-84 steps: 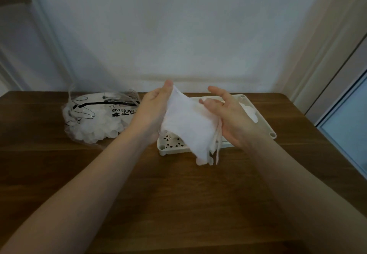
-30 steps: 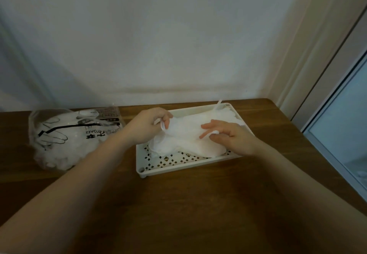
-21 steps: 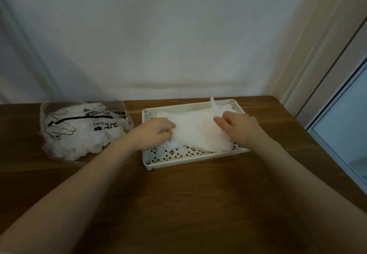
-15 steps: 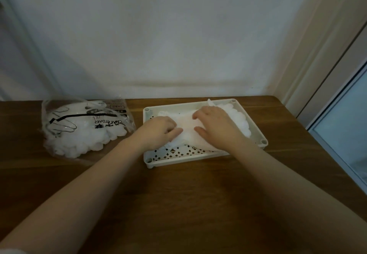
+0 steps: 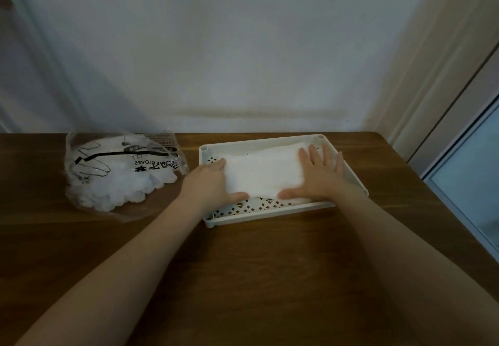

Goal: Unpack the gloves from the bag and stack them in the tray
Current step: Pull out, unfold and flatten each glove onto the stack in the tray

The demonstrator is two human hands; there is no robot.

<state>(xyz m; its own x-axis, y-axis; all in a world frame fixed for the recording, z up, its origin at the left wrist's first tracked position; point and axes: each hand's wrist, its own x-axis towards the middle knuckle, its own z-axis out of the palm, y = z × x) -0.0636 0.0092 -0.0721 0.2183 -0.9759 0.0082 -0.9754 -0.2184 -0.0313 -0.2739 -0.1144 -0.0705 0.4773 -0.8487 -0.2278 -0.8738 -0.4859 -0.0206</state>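
Observation:
A white perforated tray (image 5: 259, 217) sits on the wooden table, right of centre. A flat white glove (image 5: 263, 172) lies in it on top of other gloves. My left hand (image 5: 209, 183) presses flat on the glove's left end, fingers straight. My right hand (image 5: 320, 174) lies spread flat on its right end. Left of the tray rests a clear plastic bag (image 5: 118, 172) with black print, still bulging with white gloves.
The table (image 5: 256, 278) runs up to a pale wall at the back. Its right edge drops off beside a door frame and a glass panel (image 5: 469, 180). Bare wood lies in front of the tray, under my forearms.
The glove was held up between both hands, then lowered into the tray. Both hands have since spread apart and flattened it, the right sliding to its right end.

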